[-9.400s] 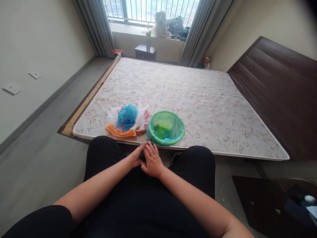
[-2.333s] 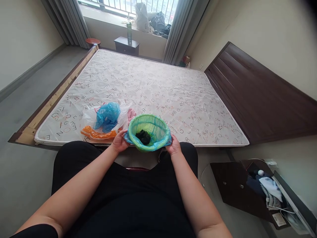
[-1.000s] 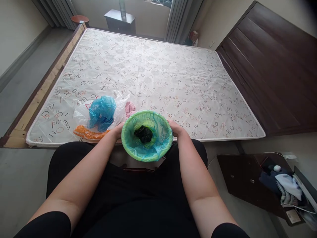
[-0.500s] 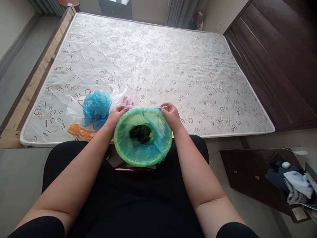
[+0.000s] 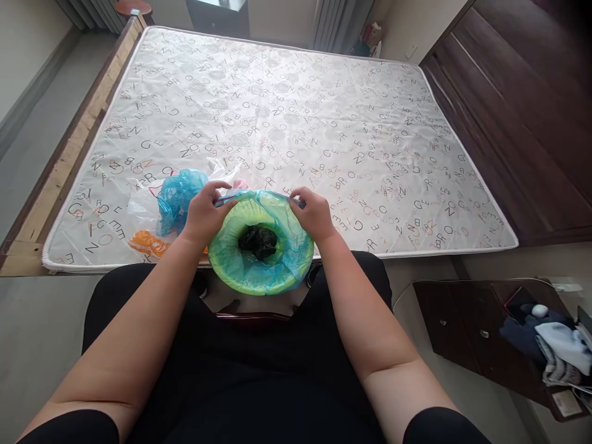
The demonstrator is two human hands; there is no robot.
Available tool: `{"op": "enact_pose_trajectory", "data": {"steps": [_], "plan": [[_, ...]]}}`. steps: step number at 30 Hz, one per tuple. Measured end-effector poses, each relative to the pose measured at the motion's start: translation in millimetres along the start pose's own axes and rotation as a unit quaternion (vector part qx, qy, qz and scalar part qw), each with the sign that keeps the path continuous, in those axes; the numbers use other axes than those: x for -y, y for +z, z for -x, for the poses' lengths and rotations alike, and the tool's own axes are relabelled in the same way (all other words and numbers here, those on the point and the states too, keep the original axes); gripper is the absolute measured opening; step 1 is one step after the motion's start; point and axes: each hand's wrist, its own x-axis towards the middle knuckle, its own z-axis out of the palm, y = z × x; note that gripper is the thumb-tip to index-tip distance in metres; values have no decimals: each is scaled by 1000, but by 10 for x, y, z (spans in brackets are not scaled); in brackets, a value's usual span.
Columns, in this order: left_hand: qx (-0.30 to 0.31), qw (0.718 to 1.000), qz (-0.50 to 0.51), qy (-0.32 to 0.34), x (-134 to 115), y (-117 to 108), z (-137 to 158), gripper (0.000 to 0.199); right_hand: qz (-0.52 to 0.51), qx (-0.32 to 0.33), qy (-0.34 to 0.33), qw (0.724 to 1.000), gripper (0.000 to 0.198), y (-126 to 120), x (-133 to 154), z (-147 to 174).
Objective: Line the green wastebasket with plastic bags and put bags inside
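Between my knees is a round green trash can [image 5: 217,262], lined with a translucent blue garbage bag [image 5: 296,265] folded over its rim. A crumpled black plastic bundle [image 5: 259,241] lies inside it. My left hand [image 5: 206,213] grips the bag's edge at the far left of the rim, where a red strip shows by the fingers. At the far right of the rim, my right hand [image 5: 314,213] pinches the same edge between thumb and bent fingers. The bag's edge stretches between both hands.
A lettered white mattress [image 5: 370,154] lies ahead on a wooden bed frame [image 5: 69,163]. Left on it are a crumpled blue bag [image 5: 178,197], a clear bag [image 5: 141,209] and an orange bag [image 5: 148,242]. A dark nightstand [image 5: 457,320] with clothes [image 5: 562,345] stands at right.
Both hands have shifted their grip along the bag's edge, fingers now curled over the far rim. The trash can has moved slightly away from my body.
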Motion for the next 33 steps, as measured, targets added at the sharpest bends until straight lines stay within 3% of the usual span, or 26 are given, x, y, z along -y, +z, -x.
{"op": "enact_pose_trajectory", "data": {"steps": [4, 8, 11, 14, 19, 25, 29, 33], "plan": [[-15, 996, -62, 58, -75, 44, 99, 25, 67, 4, -56, 996, 16, 42, 68, 42], [18, 989, -102, 106, -94, 69, 151, 18, 106, -1, -98, 990, 20, 102, 54, 45], [35, 978, -134, 158, -85, 85, 172, 18, 115, -16, -107, 987, 21, 133, 36, 35], [10, 973, -143, 179, -82, 96, 180, 17, 104, -38, -93, 990, 22, 124, 39, 34], [-74, 986, -121, 89, -88, -46, 88, 28, 47, -48, 4, 998, 22, -53, 32, 46], [72, 991, -22, -109, 60, -404, 57, 35, -40, 64, 131, 988, 18, -407, -62, 234], [85, 977, 82, -175, 187, -392, 241, 32, -120, 48, 188, 974, 25, -512, -106, 481], [80, 944, 226, -227, 228, -260, 449, 43, -204, 10, 250, 947, 34, -484, -103, 702]]}}
